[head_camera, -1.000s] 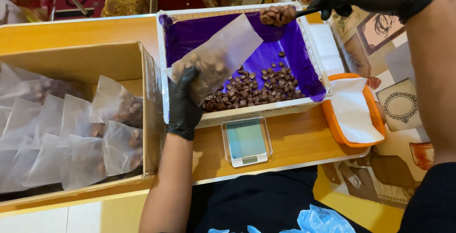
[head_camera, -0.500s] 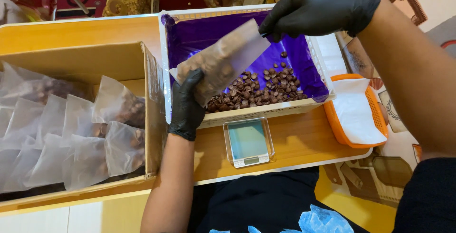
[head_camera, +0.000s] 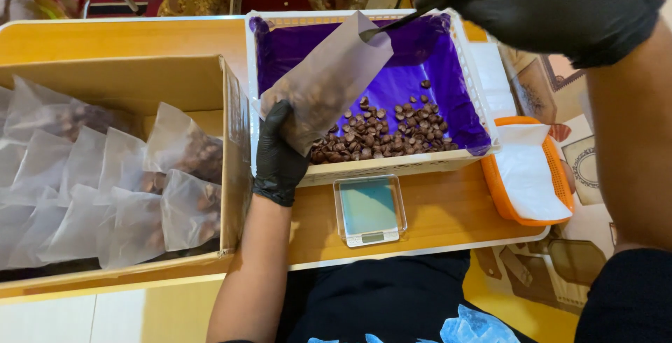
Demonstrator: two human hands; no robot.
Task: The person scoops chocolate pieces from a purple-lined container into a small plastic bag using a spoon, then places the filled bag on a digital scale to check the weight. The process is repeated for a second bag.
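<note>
Filling under way; the left hand [head_camera: 280, 157], black-gloved, has its fingers clamped round a translucent pouch [head_camera: 323, 80] tilted over the purple-lined basket [head_camera: 448, 84] at twelve o'clock on the desk [head_camera: 448, 210]; the right hand [head_camera: 542, 3], fingers pinched on a thin dark scoop handle [head_camera: 395, 23], sets its tip at the pouch mouth; brown beans [head_camera: 381, 133] lie heaped below; filled pouches [head_camera: 133, 189] stand in the carton at nine o'clock. Next, I'd judge, a steady tip into the pouch, with the small scale [head_camera: 369, 210] waiting at six o'clock.
</note>
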